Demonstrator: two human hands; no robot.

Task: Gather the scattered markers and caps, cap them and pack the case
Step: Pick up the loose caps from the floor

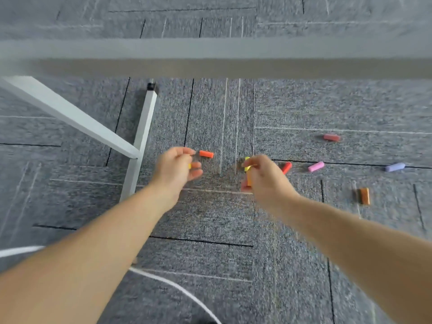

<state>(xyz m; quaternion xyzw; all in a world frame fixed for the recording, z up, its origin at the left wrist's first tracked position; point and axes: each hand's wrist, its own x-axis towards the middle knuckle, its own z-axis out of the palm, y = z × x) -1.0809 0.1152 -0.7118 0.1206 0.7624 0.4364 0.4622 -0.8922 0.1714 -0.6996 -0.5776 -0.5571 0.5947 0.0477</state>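
Floor: grey carpet tiles (pixel 210 218) with a short, rough weave, dark seams and thin pale lines.
Leg: a white square metal leg (pixel 140 141), black foot at its far end, with a slanted brace meeting it.
Counter: just a blurry flat grey counter edge (pixel 210 57) running across above the leg.
Cable: a smooth white cable (pixel 177 288) curves over the carpet on the near side of the leg.
Left hand: the left hand (pixel 176 168) is just right of the leg, arm stretched out, fingers curled in around a yellow bit (pixel 189 166). It's too smeared to say more about it.
Orange cap: a stubby orange cap (pixel 206 154) lies flat just past those fingertips, not touching as far as I can see.
Right hand: the right hand (pixel 261 176) is further right of the leg, thumb and fingers pinching a yellow cap (pixel 247 166), with an orange piece (pixel 249 178) tucked under it.
Loose caps: all short, smooth cylinders on the carpet, strung out rightward from the leg. There's a red cap (pixel 286 167) beside the right hand, then a pink cap (pixel 316 166), a dull red cap (pixel 331 137), a brown-orange cap (pixel 364 195) and a lilac cap (pixel 395 167) farthest out.
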